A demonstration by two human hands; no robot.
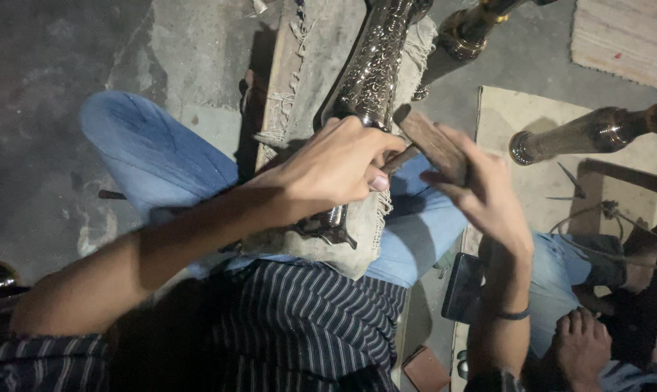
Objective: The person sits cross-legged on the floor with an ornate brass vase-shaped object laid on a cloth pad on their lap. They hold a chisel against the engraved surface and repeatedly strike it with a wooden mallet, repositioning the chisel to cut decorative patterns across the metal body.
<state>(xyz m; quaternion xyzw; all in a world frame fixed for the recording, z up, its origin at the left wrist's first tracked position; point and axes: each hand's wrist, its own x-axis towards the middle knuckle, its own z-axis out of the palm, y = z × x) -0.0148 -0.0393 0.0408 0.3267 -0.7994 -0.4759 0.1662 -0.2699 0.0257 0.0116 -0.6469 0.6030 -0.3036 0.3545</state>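
Where hands meet, vase, cloth

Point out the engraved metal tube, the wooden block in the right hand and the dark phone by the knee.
engraved metal tube (375, 69): head view, on its patterned side.
wooden block (434, 143): head view, on its top face.
dark phone (463, 287): head view, on its screen.

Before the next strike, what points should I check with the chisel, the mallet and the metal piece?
1. Left hand grips chisel: ok.
2. Chisel tip on engraved metal piece: cannot tell, hidden by the hand.
3. Right hand holds wooden mallet: ok.
4. Metal piece resting on cloth pad over the lap: ok.
5. Left fingers out of the mallet's path: cannot tell; mallet is close to the thumb.
6. Phone clear of the work: ok.
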